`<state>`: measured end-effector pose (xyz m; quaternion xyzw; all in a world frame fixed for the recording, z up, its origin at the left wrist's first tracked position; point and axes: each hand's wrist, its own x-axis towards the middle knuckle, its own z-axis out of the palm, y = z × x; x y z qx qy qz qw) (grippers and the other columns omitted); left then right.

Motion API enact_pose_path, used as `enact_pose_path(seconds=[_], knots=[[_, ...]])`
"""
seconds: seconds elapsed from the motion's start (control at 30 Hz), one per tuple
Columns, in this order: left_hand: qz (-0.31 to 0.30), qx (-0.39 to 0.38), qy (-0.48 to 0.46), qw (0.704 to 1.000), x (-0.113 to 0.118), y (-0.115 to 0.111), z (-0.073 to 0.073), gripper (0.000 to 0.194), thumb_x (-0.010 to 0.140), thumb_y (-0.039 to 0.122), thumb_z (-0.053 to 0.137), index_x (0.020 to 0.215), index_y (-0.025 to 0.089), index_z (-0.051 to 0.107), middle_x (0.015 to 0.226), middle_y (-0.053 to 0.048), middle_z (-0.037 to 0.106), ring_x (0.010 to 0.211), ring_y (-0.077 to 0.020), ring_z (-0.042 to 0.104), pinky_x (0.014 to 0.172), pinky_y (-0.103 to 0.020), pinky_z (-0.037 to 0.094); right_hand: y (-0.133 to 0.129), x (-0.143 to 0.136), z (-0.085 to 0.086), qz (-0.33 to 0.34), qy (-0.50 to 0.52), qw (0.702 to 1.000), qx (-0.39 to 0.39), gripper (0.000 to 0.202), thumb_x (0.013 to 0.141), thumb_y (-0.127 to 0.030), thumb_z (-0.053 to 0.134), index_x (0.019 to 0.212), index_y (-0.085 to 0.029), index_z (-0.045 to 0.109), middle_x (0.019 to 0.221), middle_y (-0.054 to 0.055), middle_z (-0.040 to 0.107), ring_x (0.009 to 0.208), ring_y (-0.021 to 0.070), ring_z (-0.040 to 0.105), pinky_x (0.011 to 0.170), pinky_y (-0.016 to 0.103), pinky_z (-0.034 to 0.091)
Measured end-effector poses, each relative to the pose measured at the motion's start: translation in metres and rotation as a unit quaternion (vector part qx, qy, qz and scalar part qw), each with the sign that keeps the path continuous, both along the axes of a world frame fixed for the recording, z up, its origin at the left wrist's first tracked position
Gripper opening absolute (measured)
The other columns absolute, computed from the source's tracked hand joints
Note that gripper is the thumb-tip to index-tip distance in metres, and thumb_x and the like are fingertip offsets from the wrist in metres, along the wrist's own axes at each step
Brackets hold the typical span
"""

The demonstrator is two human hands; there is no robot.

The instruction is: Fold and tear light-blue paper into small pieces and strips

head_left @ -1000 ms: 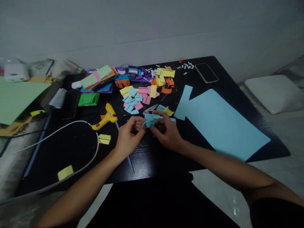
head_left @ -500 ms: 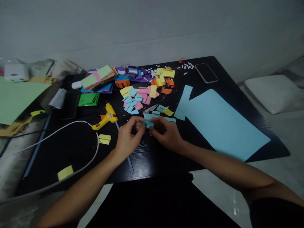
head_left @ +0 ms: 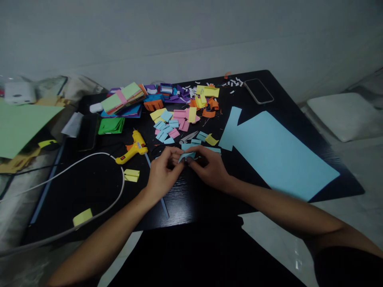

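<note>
Between my two hands, near the middle of the black table's front part, is a small light blue paper piece (head_left: 187, 156). My left hand (head_left: 164, 169) pinches its left side, thumb in front and fingers behind. On its right side, my right hand (head_left: 210, 168) grips it the same way, the thumbs nearly meeting. Just behind the hands lie a light blue strip (head_left: 214, 150) and grey scissors (head_left: 188, 137), partly among small folded blue pieces (head_left: 163, 131). A yellow glue gun (head_left: 133, 147) lies left of my left hand, with a glue stick (head_left: 164, 208) below.
Large light blue sheets (head_left: 281, 151) cover the table's right side. A phone (head_left: 259, 91) lies at the back right. Pink pieces (head_left: 180, 114), a green stack (head_left: 111, 125) and paper bundles (head_left: 124, 98) sit behind. A white cable (head_left: 122, 187) curves across the left.
The blue paper between my fingers has changed its tilt and now shows a flatter, more angular face. Both hands have barely shifted and keep their hold.
</note>
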<state>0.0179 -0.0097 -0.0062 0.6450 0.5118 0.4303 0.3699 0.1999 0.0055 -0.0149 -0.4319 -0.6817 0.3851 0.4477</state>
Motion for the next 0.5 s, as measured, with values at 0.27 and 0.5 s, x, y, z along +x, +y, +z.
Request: enact_pose_path(seconds=[0.27, 0.5], knots=[[-0.011, 0.017, 0.001, 1.000, 0.0051, -0.0013, 0.0041, 0.020, 0.088, 0.016, 0.066, 0.107, 0.021, 0.066, 0.075, 0.004, 0.067, 0.062, -0.0097, 0.061, 0.061, -0.020, 0.050, 0.0002, -0.0018, 0.0045, -0.032, -0.023, 0.999, -0.012, 0.011, 0.085, -0.016, 0.064, 0.093, -0.022, 0.068, 0.087, 0.001, 0.074, 0.076, 0.0184, 0.067, 0.073, 0.031, 0.052], [-0.008, -0.011, -0.044, 0.999, 0.0049, -0.0006, 0.0030, 0.016, 0.091, 0.019, 0.067, 0.107, 0.021, 0.067, 0.072, 0.003, 0.066, 0.062, -0.0109, 0.065, 0.061, -0.022, 0.051, -0.0002, -0.0008, 0.0054, -0.001, 0.029, 0.998, -0.061, 0.009, 0.089, -0.019, 0.063, 0.097, -0.023, 0.064, 0.075, -0.002, 0.067, 0.066, 0.0158, 0.064, 0.066, 0.029, 0.051]])
